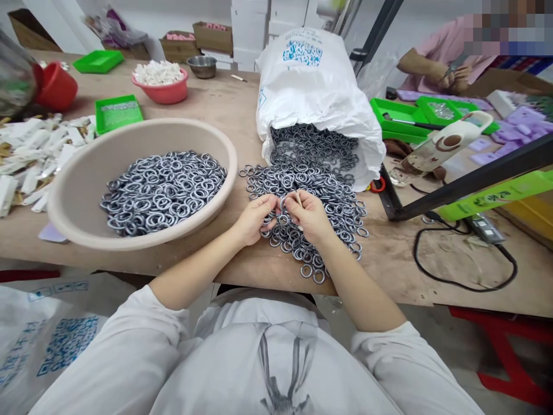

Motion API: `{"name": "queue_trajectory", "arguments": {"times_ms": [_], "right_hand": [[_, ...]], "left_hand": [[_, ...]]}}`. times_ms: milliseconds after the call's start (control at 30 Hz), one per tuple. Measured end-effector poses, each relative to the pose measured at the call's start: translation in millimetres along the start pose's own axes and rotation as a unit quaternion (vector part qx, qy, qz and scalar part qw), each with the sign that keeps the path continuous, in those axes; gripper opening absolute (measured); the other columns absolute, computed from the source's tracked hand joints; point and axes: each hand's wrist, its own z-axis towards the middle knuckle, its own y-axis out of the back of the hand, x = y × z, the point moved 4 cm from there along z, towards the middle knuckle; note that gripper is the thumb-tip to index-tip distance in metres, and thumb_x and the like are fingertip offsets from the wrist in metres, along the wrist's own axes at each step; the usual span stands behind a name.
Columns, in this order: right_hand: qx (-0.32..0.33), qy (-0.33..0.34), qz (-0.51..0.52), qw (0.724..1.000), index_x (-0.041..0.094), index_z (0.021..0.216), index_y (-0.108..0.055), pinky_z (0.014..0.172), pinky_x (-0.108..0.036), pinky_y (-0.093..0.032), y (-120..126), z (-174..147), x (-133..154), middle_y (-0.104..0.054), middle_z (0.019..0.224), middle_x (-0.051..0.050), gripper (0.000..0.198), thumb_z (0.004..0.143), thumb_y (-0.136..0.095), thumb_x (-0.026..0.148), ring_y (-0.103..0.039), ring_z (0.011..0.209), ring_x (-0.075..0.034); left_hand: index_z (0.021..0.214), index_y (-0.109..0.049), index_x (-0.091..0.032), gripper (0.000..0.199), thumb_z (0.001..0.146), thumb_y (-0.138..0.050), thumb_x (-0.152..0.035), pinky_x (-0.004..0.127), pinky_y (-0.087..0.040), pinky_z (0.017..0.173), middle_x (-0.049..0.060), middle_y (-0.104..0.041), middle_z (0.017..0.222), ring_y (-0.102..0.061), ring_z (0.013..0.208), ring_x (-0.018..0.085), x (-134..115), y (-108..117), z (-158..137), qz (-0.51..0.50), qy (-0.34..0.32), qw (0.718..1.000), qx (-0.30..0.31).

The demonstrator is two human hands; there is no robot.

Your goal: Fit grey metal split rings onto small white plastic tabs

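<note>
Our left grip (254, 220): pinching grey ring (283, 204) | our right grip (315, 219): closed on pale stick (298, 199) | ring heap (337, 203): beneath

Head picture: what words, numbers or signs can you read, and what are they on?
No word reads clearly.
White sack: blue square code; other blue print too small.
Lower-left bag: blue square code; blue characters too blurred.
Green strip at right: pale characters, too blurred.
White boxes: tiny marks, unreadable.

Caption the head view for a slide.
Left hand and right hand meet at one shiny grey ring over a loose pile of grey rings beside a round beige plastic basin.
</note>
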Motion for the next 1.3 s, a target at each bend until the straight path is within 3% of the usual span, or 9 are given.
{"name": "queue_trajectory", "arguments": {"times_ms": [100, 200, 333, 467, 600, 733, 933, 1033, 1300], "right_hand": [[-0.005, 0.021, 0.007, 1.0, 0.022, 0.079, -0.06, 0.049, -0.025, -0.037, -3, -2, 0, -0.056, 0.065, 0.003, 0.037, 0.075, -0.072, 0.057, -0.043, 0.05, -0.009], [-0.028, 0.075, -0.065, 0.995, 0.022, 0.08, -0.065, 0.065, -0.03, -0.046, -1, -2, 3, -0.06, 0.072, 0.0, 0.031, 0.081, -0.068, 0.053, -0.055, 0.065, -0.014], [-0.029, 0.136, -0.154, 0.978, 0.023, 0.08, -0.07, 0.081, -0.034, -0.047, 2, -4, 10, -0.062, 0.077, -0.002, 0.03, 0.085, -0.064, 0.052, -0.057, 0.081, -0.018], [-0.02, 0.106, -0.155, 0.982, 0.023, 0.09, -0.068, 0.075, -0.032, -0.048, 0, -5, 9, -0.062, 0.083, -0.002, 0.034, 0.078, -0.071, 0.055, -0.058, 0.079, -0.018], [-0.012, 0.077, -0.147, 0.986, 0.022, 0.084, -0.065, 0.066, -0.03, -0.046, -5, -4, 6, -0.06, 0.075, -0.002, 0.036, 0.08, -0.066, 0.058, -0.056, 0.072, -0.017], [-0.065, 0.091, -0.133, 0.985, 0.022, 0.082, -0.061, 0.063, -0.028, -0.041, 3, -2, 11, -0.055, 0.069, 0.0, 0.039, 0.086, -0.057, 0.061, -0.05, 0.066, -0.015], [-0.003, 0.165, -0.379, 0.911, 0.021, 0.073, -0.062, 0.065, -0.029, -0.036, -3, -14, 26, -0.058, 0.069, -0.002, 0.038, 0.093, -0.05, 0.051, -0.049, 0.066, -0.015], [0.005, 0.185, -0.416, 0.89, 0.021, 0.072, -0.062, 0.063, -0.029, -0.034, -7, -18, 30, -0.056, 0.067, -0.002, 0.038, 0.093, -0.05, 0.05, -0.048, 0.064, -0.015], [0.071, 0.129, -0.36, 0.921, 0.021, 0.067, -0.061, 0.063, -0.028, -0.035, -3, -15, 26, -0.055, 0.062, 0.0, 0.049, 0.093, -0.044, 0.06, -0.048, 0.062, -0.015]], "left_hand": [[0.079, -0.055, -0.016, 0.043, 0.072, -0.074, -0.054, 0.016, -0.014, 0.033, -0.004, -0.052, 0.07, -0.04, 0.038, 0.002, 5, -5, -1, -0.019, 0.029, 0.999, 0.029], [0.084, -0.057, -0.016, 0.041, 0.072, -0.075, -0.051, 0.016, -0.013, 0.033, -0.004, -0.051, 0.069, -0.04, 0.038, 0.002, 5, -7, -2, -0.031, 0.038, 0.998, 0.031], [0.079, -0.055, -0.016, 0.037, 0.072, -0.076, -0.046, 0.016, -0.013, 0.033, -0.005, -0.049, 0.069, -0.038, 0.038, 0.001, -1, -5, -3, -0.039, 0.034, 0.999, 0.004], [0.076, -0.053, -0.016, 0.033, 0.077, -0.07, -0.044, 0.016, -0.014, 0.033, -0.005, -0.049, 0.065, -0.038, 0.037, 0.001, -1, -6, -4, -0.027, 0.034, 0.999, -0.009], [0.08, -0.055, -0.017, 0.031, 0.079, -0.068, -0.044, 0.017, -0.014, 0.033, -0.004, -0.05, 0.064, -0.038, 0.036, 0.002, -1, -10, -7, -0.036, 0.043, 0.998, 0.006], [0.073, -0.05, -0.016, 0.032, 0.079, -0.067, -0.042, 0.016, -0.013, 0.033, -0.003, -0.05, 0.065, -0.04, 0.037, 0.002, -5, -9, -8, -0.036, 0.056, 0.998, 0.005], [0.074, -0.049, -0.017, 0.027, 0.082, -0.061, -0.04, 0.017, -0.014, 0.033, -0.005, -0.049, 0.062, -0.04, 0.035, 0.003, -4, -3, -6, -0.054, 0.042, 0.998, -0.009], [0.075, -0.049, -0.017, 0.026, 0.08, -0.063, -0.039, 0.016, -0.015, 0.032, -0.006, -0.048, 0.06, -0.039, 0.034, 0.003, -3, -4, -6, -0.057, 0.039, 0.998, -0.009], [0.072, -0.049, -0.017, 0.035, 0.076, -0.068, -0.046, 0.017, -0.016, 0.033, -0.004, -0.049, 0.064, -0.04, 0.036, 0.003, -7, -6, -11, -0.026, 0.036, 0.998, 0.04]]}}
